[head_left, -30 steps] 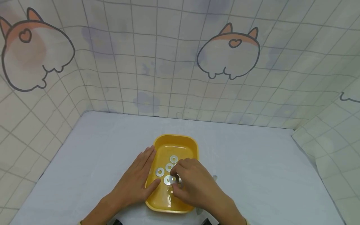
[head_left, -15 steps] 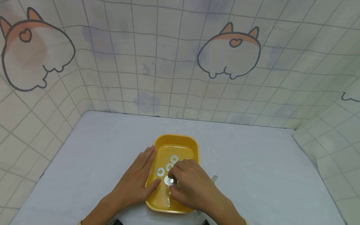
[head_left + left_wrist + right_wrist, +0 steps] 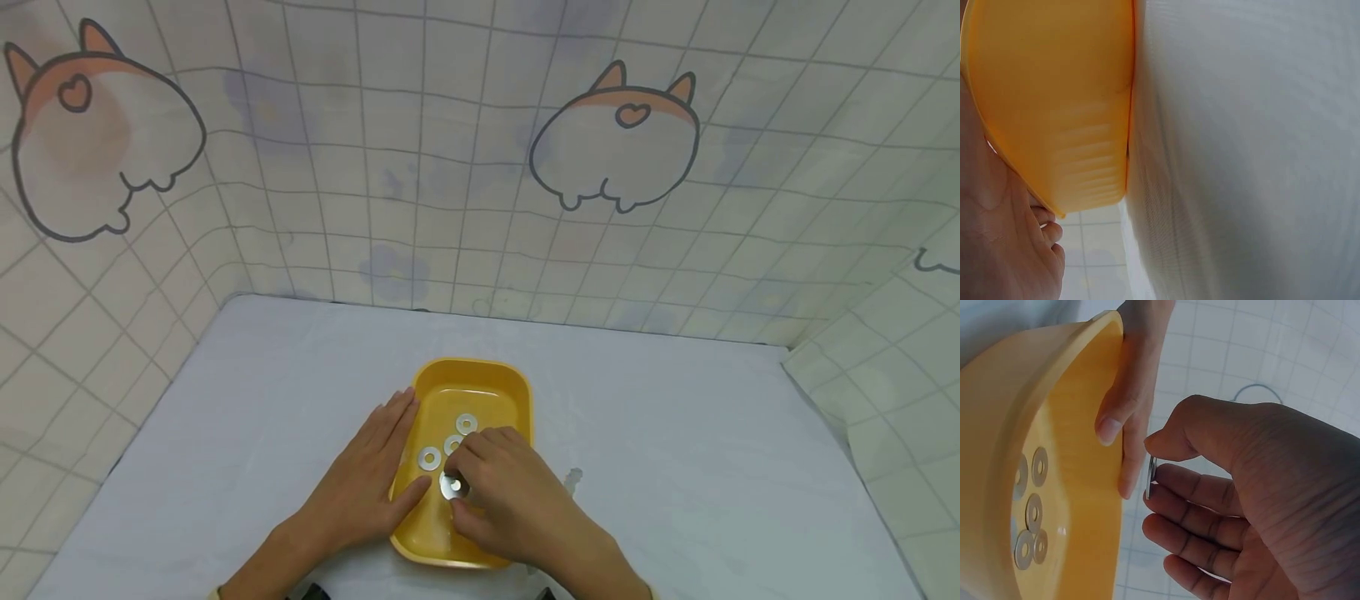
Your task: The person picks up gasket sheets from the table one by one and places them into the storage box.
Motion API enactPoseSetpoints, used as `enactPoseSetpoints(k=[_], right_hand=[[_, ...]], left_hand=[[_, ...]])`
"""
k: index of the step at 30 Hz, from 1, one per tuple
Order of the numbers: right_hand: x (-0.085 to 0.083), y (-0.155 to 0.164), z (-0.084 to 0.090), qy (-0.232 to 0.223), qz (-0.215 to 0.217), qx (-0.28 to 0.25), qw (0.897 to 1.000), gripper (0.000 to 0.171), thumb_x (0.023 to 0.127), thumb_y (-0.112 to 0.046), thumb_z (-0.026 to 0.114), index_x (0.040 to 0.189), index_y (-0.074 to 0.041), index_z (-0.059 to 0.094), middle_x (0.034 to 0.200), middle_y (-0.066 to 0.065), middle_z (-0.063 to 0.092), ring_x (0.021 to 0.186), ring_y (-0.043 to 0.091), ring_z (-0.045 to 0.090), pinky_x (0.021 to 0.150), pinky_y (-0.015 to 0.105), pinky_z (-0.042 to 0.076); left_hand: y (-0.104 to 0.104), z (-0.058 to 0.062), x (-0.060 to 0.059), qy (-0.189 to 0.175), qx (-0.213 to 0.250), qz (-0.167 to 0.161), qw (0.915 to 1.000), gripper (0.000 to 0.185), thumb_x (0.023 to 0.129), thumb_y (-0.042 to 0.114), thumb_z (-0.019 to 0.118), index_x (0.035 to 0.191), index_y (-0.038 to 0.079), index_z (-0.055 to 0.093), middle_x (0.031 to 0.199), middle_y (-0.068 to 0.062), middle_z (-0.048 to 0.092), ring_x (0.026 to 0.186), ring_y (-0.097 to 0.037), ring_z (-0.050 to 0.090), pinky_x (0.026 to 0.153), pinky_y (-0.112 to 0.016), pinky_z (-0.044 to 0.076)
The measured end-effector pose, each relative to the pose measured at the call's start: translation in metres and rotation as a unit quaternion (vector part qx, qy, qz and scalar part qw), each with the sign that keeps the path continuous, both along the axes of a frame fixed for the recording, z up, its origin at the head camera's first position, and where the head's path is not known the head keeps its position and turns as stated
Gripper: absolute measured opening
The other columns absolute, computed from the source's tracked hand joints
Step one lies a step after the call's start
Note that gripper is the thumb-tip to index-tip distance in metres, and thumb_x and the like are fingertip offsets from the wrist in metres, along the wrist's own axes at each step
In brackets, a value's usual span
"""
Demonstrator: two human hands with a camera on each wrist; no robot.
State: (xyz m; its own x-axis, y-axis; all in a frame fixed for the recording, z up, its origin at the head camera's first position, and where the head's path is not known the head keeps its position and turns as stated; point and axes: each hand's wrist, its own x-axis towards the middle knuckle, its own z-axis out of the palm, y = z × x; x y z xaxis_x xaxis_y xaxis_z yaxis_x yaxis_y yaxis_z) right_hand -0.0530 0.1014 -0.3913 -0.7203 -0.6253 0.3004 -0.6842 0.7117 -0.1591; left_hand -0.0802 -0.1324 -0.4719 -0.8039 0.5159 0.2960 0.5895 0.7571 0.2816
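Observation:
My right hand (image 3: 510, 492) pinches a flat metal washer (image 3: 454, 487) between thumb and fingertips, over the yellow tray (image 3: 480, 375). In the right wrist view, the pinched washer (image 3: 1150, 477) is edge-on and apart from the tray floor; it may be more than one stacked. Several other loose washers (image 3: 1034, 513) lie flat on that floor, some partly hidden by my right hand in the head view. My left hand (image 3: 360, 483) rests along the tray's left rim with straight fingers, its thumb reaching over the inside. The left wrist view has the palm (image 3: 1004, 237) against the tray's outer wall (image 3: 1054, 94).
A white cloth (image 3: 675, 450) covers the table under the tray. Grey marks (image 3: 573, 480) show on it right of the tray. Grid-patterned curtains (image 3: 450, 167) with cartoon animals stand at the back and both sides.
My right hand, with the pinched washer, has shifted slightly left and toward me over the tray. The left hand and the tray stay nearly where they were.

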Motion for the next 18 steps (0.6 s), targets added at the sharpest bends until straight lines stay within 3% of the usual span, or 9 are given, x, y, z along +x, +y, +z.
enactPoseSetpoints(k=[2,12,18], right_hand=[[0.0000,-0.0001,-0.0003,0.003,0.001,0.001,1.000,0.018,0.081,-0.026,0.083,0.094,-0.021,0.072,0.093,-0.011,0.070,0.092,0.010,0.063,0.091,0.028,0.055],[0.0020,-0.0009,-0.0012,-0.015,0.008,0.013,1.000,0.013,0.084,-0.026,0.081,0.092,-0.021,0.073,0.091,-0.012,0.068,0.092,0.009,0.065,0.092,0.028,0.055],[0.0005,0.0067,0.0019,-0.042,-0.001,0.011,0.999,0.025,0.087,-0.031,0.080,0.108,-0.018,0.076,0.107,-0.008,0.074,0.107,0.012,0.068,0.102,0.034,0.055]], left_hand=[[-0.0002,-0.0001,-0.0004,0.001,-0.003,-0.001,1.0000,0.091,0.099,0.048,0.065,0.165,-0.002,0.027,0.175,-0.015,0.028,0.162,-0.034,0.031,0.137,-0.042,0.022],[-0.0005,-0.0003,-0.0008,0.000,-0.006,-0.002,1.0000,0.092,0.100,0.049,0.063,0.166,-0.002,0.025,0.176,-0.015,0.026,0.163,-0.034,0.030,0.139,-0.028,0.001],[0.0001,0.0017,-0.0010,0.005,-0.005,-0.001,1.0000,0.092,0.100,0.049,0.063,0.167,-0.002,0.024,0.177,-0.015,0.025,0.163,-0.034,0.029,0.138,-0.026,-0.003]])
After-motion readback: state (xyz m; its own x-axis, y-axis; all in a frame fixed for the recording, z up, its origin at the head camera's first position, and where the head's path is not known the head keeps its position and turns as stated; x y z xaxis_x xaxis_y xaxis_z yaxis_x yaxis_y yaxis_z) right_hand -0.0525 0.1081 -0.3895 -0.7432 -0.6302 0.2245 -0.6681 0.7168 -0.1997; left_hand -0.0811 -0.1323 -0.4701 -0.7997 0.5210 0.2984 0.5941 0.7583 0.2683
